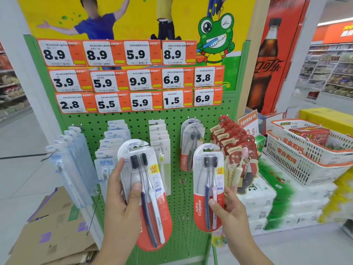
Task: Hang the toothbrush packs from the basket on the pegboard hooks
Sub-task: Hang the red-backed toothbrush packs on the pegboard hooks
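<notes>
White basket (298,165), red boxes (310,133) inside

Both forearms are raised side by side. The left hand (122,196) is curled around a toothbrush pack (147,190), thumb laid across its front. Another pack (208,186) is pinched by the right hand (227,209).

Bare hands (122,199), no sleeves visible

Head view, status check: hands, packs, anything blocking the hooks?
Left hand grips one pack; right hand grips a second pack. Neither hung yet, both held before the pegboard. Matching packs hang above; nothing blocking that hook.
</notes>
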